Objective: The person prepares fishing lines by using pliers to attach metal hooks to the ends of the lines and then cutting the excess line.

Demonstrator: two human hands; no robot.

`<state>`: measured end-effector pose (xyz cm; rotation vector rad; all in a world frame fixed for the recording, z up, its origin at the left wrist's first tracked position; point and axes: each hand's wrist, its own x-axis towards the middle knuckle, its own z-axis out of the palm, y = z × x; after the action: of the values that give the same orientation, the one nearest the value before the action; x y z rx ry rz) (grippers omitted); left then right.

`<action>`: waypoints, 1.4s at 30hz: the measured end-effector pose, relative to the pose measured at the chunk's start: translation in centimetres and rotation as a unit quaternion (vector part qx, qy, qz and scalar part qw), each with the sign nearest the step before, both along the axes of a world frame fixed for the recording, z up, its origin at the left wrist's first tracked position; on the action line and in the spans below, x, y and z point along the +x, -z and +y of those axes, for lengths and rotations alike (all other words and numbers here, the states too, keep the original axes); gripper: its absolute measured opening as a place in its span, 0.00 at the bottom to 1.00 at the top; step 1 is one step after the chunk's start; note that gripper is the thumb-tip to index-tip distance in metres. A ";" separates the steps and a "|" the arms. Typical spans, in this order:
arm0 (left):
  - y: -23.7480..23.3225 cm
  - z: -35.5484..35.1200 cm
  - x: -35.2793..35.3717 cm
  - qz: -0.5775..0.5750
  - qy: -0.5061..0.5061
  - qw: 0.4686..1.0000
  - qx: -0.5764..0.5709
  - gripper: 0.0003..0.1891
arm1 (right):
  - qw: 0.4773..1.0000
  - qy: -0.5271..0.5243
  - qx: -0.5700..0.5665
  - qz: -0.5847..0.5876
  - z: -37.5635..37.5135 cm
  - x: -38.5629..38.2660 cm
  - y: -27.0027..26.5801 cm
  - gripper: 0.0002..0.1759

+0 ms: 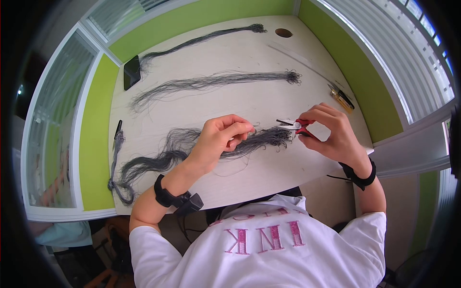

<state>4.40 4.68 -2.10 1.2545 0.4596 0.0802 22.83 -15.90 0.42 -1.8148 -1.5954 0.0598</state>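
My left hand (218, 139) is closed in a pinch on what looks like a thin dark strand, its curled end showing just past the fingertips. Under that hand lies a thick bundle of dark grey strands (259, 143), with small curled ends bunched at its right. My right hand (336, 132) grips small scissors (289, 126) by their red handles, finger and thumb at the loops. The blades point left, spread apart, above the bundle's curled ends. Leftward, the bundle runs in waves to a knotted part (111, 185) at the table's left edge.
Two more strand bundles, a middle one (216, 81) and a far one (206, 37), lie across the white table (192, 105). A black phone (132, 73) rests on the far one's left end. Rightward are a clear ruler (302, 61) and a yellow cutter (342, 100). Green partitions (336, 57) enclose the table.
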 end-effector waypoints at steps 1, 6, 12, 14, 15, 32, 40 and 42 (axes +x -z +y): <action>0.0 0.0 -0.1 -0.001 -0.001 1.000 0.001 0.08 | 1.000 -0.019 0.022 0.010 0.6 -0.5 0.2 0.15; -0.4 -0.4 -0.8 -0.032 -0.073 0.997 0.012 0.09 | 0.996 -0.031 0.051 -0.068 2.5 -2.1 0.2 0.16; 0.0 -0.5 -1.3 -0.157 -0.109 0.917 0.350 0.04 | 0.989 -0.003 0.078 -0.124 3.2 -3.0 0.2 0.17; 0.1 -0.6 -1.1 -0.170 -0.127 0.908 0.360 0.03 | 0.989 0.007 0.086 -0.122 3.3 -3.3 0.1 0.18; 0.1 -0.7 -1.0 -0.183 -0.146 0.899 0.371 0.03 | 0.989 0.007 0.086 -0.122 3.3 -3.4 0.1 0.18; -0.2 -0.8 -1.1 -0.195 -0.171 0.867 0.425 0.03 | 0.983 0.022 0.096 -0.154 3.6 -3.9 0.3 0.21; -0.1 -0.8 -1.1 -0.193 -0.166 0.862 0.437 0.03 | 0.982 0.026 0.100 -0.160 3.7 -3.9 0.5 0.22; 0.0 -0.8 -1.0 -0.206 -0.180 0.856 0.438 0.03 | 0.982 0.026 0.099 -0.162 3.7 -4.0 0.5 0.23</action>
<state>3.45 3.86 -2.06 1.9638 0.2694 0.9523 18.86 -12.18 -0.12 -1.7735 -1.7024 -0.4235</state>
